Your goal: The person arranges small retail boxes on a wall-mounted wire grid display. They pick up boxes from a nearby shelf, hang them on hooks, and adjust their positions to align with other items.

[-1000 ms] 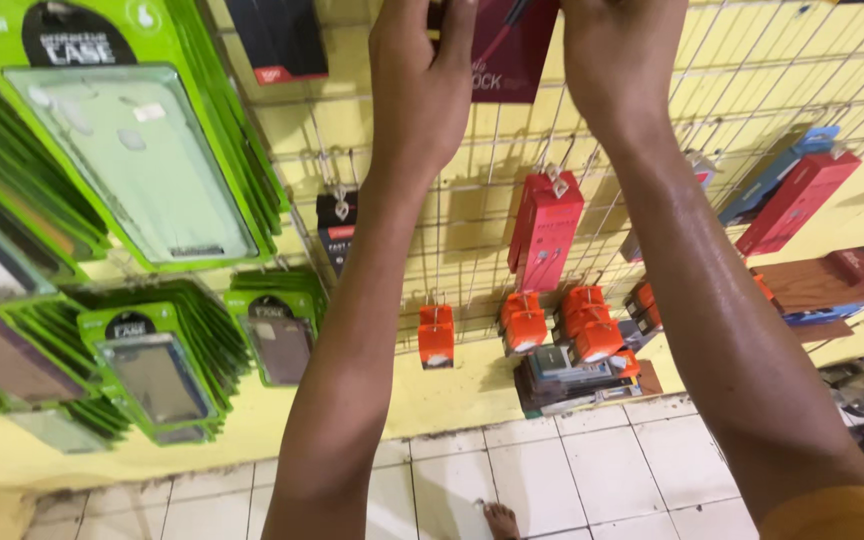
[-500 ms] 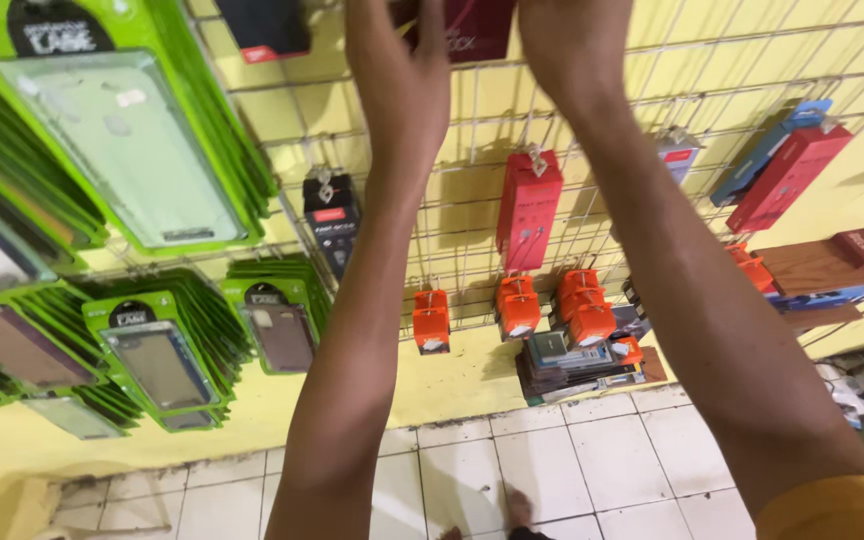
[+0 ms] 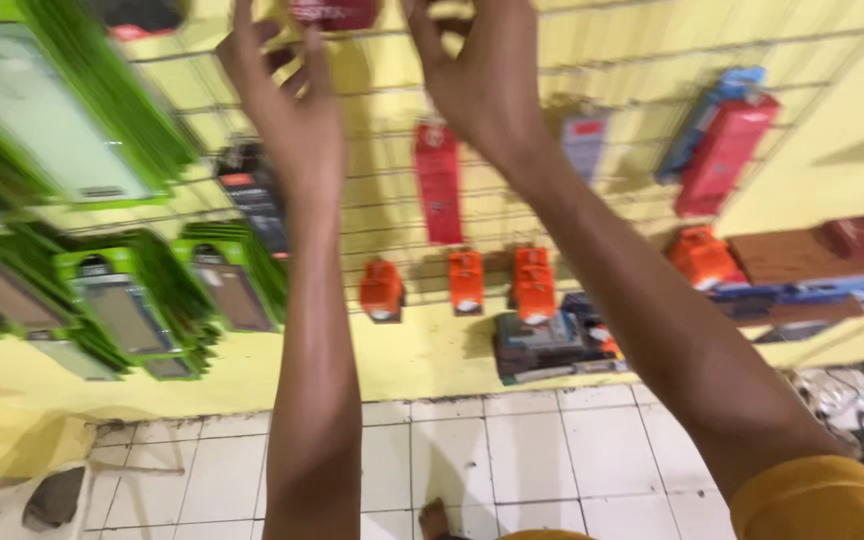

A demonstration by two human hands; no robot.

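Both of my arms reach up to a wire grid (image 3: 632,60) on a yellow wall. My left hand (image 3: 287,95) is raised with its fingers spread and nothing in it. My right hand (image 3: 477,75) has thumb and fingers apart, the fingertips partly cut off by the top edge. Between the two hands, at the very top, hangs a dark red package (image 3: 337,12); neither hand visibly grips it. A long red pack (image 3: 439,185) hangs on the grid just below my right hand.
Green phone-case packs (image 3: 42,120) hang in thick rows at the left. Small orange packs (image 3: 466,282) hang low on the grid, red and blue packs (image 3: 722,150) at the right. Below is white tiled floor (image 3: 522,450) with my foot (image 3: 437,520).
The two hands held the dark red package at the top before; now they have come apart from it and their fingers are spread. The view has tilted down slightly and blurred.
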